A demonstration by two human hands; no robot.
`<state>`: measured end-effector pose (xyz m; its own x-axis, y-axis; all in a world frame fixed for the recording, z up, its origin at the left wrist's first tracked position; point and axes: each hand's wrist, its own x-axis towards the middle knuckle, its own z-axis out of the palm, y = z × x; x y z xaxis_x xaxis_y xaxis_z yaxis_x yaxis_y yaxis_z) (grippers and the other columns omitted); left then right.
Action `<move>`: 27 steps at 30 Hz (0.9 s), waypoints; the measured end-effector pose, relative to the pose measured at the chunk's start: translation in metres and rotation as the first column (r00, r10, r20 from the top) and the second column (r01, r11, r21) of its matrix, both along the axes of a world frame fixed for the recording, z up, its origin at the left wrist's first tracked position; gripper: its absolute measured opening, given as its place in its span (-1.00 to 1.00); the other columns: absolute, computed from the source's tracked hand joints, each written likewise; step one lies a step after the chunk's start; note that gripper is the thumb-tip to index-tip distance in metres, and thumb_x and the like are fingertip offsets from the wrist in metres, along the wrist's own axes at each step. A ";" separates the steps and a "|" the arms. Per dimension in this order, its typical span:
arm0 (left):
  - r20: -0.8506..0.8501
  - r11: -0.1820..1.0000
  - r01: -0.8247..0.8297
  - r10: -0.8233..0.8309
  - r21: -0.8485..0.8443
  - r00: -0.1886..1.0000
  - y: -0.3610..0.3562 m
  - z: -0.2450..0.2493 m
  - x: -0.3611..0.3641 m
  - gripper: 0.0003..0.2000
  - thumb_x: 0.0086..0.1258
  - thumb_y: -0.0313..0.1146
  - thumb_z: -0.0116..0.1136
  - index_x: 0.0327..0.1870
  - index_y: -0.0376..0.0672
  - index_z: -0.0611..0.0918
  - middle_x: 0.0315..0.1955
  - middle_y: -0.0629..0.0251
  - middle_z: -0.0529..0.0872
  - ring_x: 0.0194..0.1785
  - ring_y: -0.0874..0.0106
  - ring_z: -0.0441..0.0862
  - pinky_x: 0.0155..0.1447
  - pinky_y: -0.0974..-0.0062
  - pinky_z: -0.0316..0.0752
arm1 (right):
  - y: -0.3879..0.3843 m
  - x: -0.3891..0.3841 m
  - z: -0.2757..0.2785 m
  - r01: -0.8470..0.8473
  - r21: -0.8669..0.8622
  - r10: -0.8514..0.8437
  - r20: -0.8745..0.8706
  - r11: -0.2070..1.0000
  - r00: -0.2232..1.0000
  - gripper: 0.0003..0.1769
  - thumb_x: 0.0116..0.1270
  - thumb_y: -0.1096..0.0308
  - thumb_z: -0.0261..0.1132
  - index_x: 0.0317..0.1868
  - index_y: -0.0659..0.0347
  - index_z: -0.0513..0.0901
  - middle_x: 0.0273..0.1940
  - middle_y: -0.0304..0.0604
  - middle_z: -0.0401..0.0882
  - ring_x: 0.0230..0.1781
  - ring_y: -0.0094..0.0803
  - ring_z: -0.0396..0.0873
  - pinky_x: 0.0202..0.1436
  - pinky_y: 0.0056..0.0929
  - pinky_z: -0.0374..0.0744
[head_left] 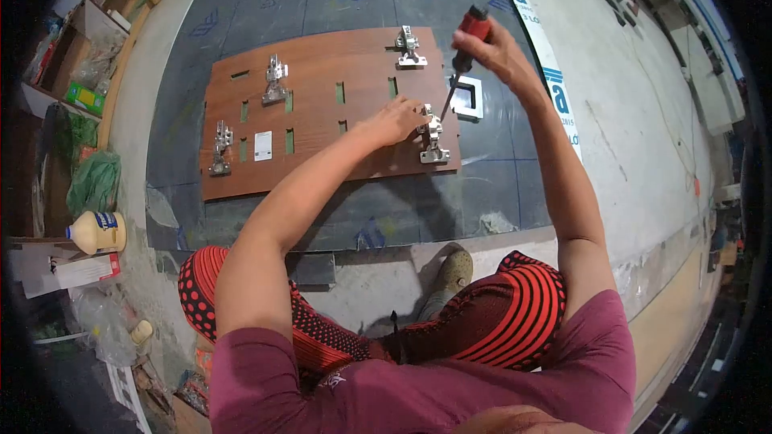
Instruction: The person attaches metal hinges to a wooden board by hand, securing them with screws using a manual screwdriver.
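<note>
A brown wooden panel (314,56) with several slots lies on a dark sheet-covered surface. Metal hinges sit near its corners: one at the upper right (410,48), one at the upper left (275,80), one at the lower left (221,149) and one at the lower right (435,149). My left hand (394,120) is closed at the lower-right hinge, its fingertips against the metal. My right hand (490,48) grips the red and black handle of a screwdriver (452,92), whose shaft points down to that same hinge. A white label (263,145) lies on the panel.
Right of the panel is a white square frame with a dark centre (466,98). A long white printed strip (555,84) borders the dark surface (322,229). At the left stand wooden shelves (133,28), a green bag (94,183) and a cream jug (108,232).
</note>
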<state>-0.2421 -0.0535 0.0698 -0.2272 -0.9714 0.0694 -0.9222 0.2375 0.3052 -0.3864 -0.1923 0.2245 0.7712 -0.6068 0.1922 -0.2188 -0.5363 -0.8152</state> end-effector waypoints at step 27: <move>0.178 0.978 -0.097 0.130 -0.183 0.975 0.047 -0.036 -0.095 -0.56 0.23 -0.37 -0.04 0.16 -0.23 0.35 0.22 -0.38 0.12 0.26 -0.25 0.17 0.26 -0.02 0.17 | 0.031 0.017 -0.026 -0.036 -0.079 0.033 -0.037 0.996 0.999 -0.46 0.13 -0.12 0.25 -0.16 0.21 0.47 -0.37 -0.14 0.58 -0.36 -0.38 0.54 -0.20 -0.43 0.48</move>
